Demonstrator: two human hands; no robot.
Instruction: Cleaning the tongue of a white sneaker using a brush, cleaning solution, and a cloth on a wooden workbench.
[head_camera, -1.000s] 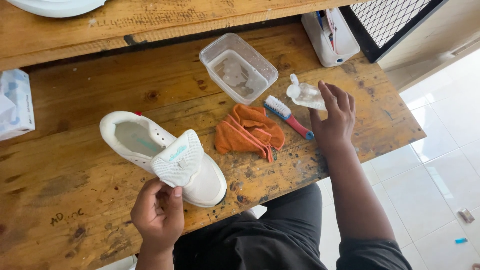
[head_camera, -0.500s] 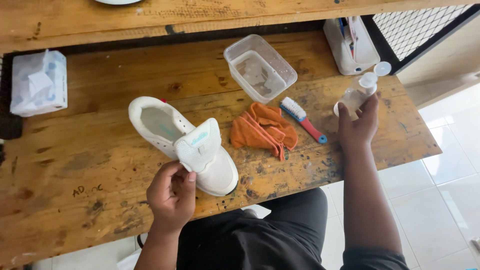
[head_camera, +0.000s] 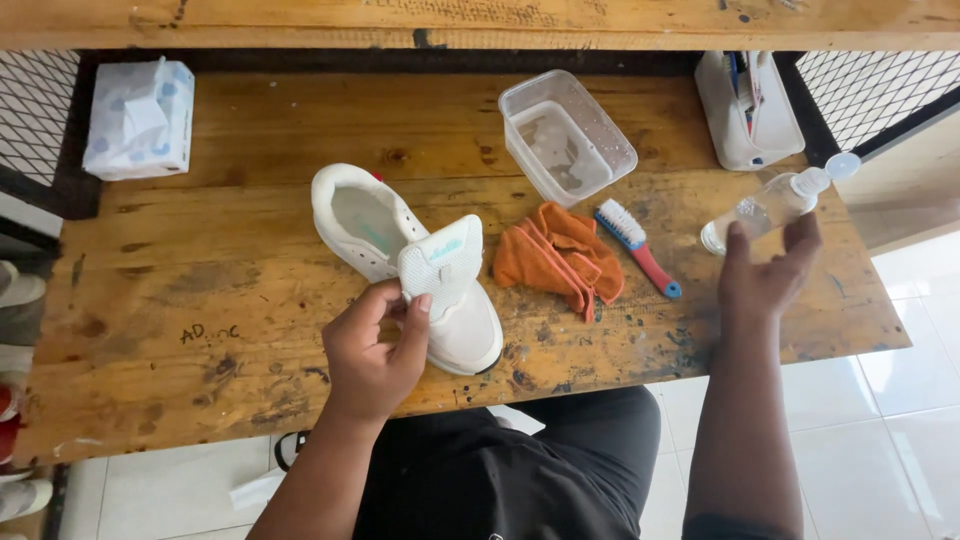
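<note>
**Bottle lifted, shoe tongue pulled up**

The scarred wooden tabletop (head_camera: 200, 300) carries a white shoe (head_camera: 470, 320) near its middle. The left hand (head_camera: 372, 350) pinches the mesh tongue, fingers clamped on it. The right hand (head_camera: 765, 280), flat on the wood a second ago, now has its grip closed around a clear plastic bottle (head_camera: 770, 205) raised at right. Between them lie a crumpled orange cloth (head_camera: 558, 255) and a bristly brush (head_camera: 637, 245).

White sneaker (head_camera: 400, 250), tilted clear bottle (head_camera: 770, 205)

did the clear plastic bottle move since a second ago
Yes: the clear plastic bottle left the table by the red-handled brush; the right hand holds it raised, further right.
</note>
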